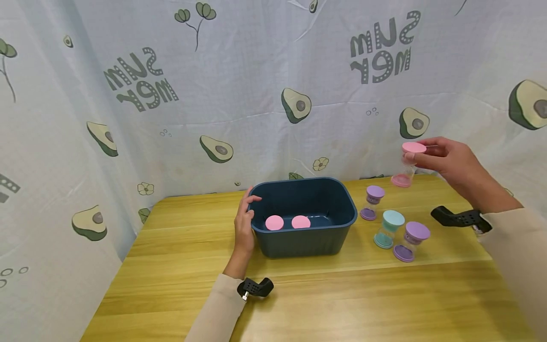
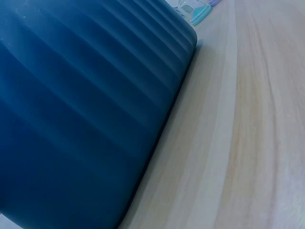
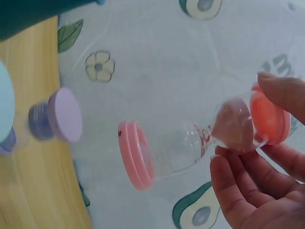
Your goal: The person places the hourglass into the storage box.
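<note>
Head-camera view: a person is lifting a pink sand timer (image 1: pixel 409 164) clear of the wooden table (image 1: pixel 299 294), the right hand (image 1: pixel 448 164) pinching its upper cap between thumb and fingertips, well to the right of the dark blue bin (image 1: pixel 304 216). The left hand (image 1: pixel 244 223) is resting on the bin's left rim, fingers curled over the edge and steadying it. Two pink caps (image 1: pixel 287 222) are already showing inside the bin, which suggests earlier timers are lying there. Three timers are standing on the table beside the bin: a purple one (image 1: pixel 372 202) at the back, a teal one (image 1: pixel 388 229) and a second purple one (image 1: pixel 411 241) nearer the front. By that count, the sorting looks under halfway done.
</note>
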### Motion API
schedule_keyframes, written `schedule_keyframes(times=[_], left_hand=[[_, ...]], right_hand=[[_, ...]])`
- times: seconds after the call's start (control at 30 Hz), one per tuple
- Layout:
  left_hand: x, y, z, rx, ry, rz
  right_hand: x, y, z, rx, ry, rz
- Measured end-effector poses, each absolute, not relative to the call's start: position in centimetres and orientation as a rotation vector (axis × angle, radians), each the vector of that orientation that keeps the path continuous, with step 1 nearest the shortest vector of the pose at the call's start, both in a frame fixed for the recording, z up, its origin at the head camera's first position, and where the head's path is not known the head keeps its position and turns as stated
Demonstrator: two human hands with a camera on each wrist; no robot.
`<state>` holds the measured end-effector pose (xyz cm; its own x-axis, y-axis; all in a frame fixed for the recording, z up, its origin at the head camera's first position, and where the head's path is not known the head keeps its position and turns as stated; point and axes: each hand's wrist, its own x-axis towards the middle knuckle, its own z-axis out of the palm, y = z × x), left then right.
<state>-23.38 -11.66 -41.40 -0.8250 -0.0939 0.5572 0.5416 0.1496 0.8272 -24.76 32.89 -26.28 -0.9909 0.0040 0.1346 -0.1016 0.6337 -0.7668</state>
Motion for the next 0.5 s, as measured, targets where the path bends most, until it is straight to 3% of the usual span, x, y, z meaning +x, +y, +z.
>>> schedule_keyframes(times=[0.5], left_hand=[[-23.1,-12.2,-41.9,-0.461,-1.942,-1.727]], right_hand=[[-20.0,27.6,-24.7,0.167,-2.570,1.360]])
